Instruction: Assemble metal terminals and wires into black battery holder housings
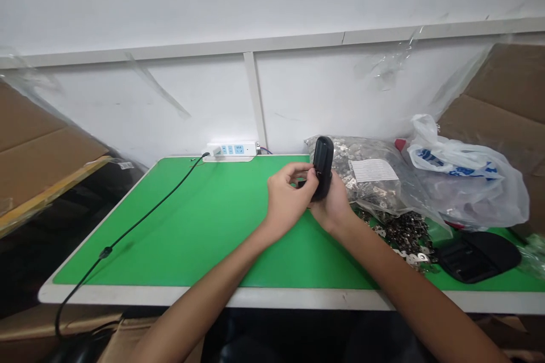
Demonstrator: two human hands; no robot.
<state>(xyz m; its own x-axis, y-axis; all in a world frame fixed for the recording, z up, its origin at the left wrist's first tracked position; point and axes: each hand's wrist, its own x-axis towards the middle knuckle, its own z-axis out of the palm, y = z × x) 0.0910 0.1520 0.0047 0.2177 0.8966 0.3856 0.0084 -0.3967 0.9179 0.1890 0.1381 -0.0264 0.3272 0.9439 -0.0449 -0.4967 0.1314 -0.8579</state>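
My right hand point(333, 204) is wrapped round a glossy black plastic object point(323, 161) with a rounded top end, held upright above the table. Its exact kind I cannot make out. My left hand point(292, 190) is closed in a pinch against the near left side of that object, thumb and fingertips together. Whatever lies between those fingertips is too small and too hidden to name. To the right of my hands, small dark and silvery metal pieces point(409, 232) lie in a loose heap on the green mat point(204, 238).
A clear bag of metal parts point(370, 181) with a white label lies behind the heap. Right of it sit a white plastic bag point(472, 193) and an open black pouch point(479, 255). A power strip point(234, 149) with a black cable point(159, 201) is at the wall.
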